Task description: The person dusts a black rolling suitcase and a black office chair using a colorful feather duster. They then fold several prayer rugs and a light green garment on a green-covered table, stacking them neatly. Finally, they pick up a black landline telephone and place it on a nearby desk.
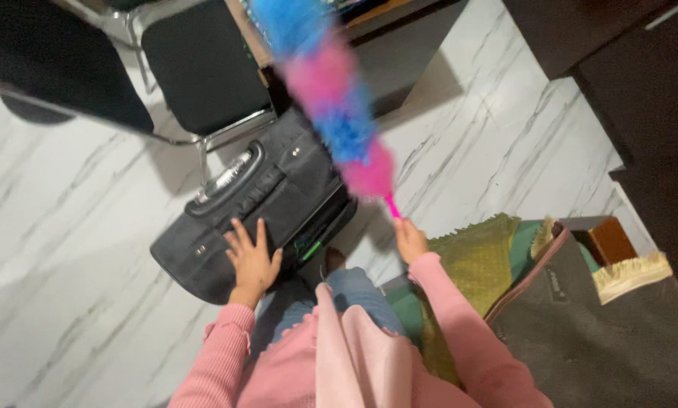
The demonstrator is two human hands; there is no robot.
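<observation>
A dark grey suitcase lies on the white marble floor in front of me. My left hand rests flat on its near end, fingers spread. My right hand grips the pink handle of a fluffy blue and pink feather duster. The duster rises up and to the left over the far end of the suitcase. Pink sleeves cover both my arms.
Two black chairs with metal legs stand beyond the suitcase. At the right lie a green and yellow woven cloth, a dark grey mat and a fringed rug edge. Dark furniture fills the upper right.
</observation>
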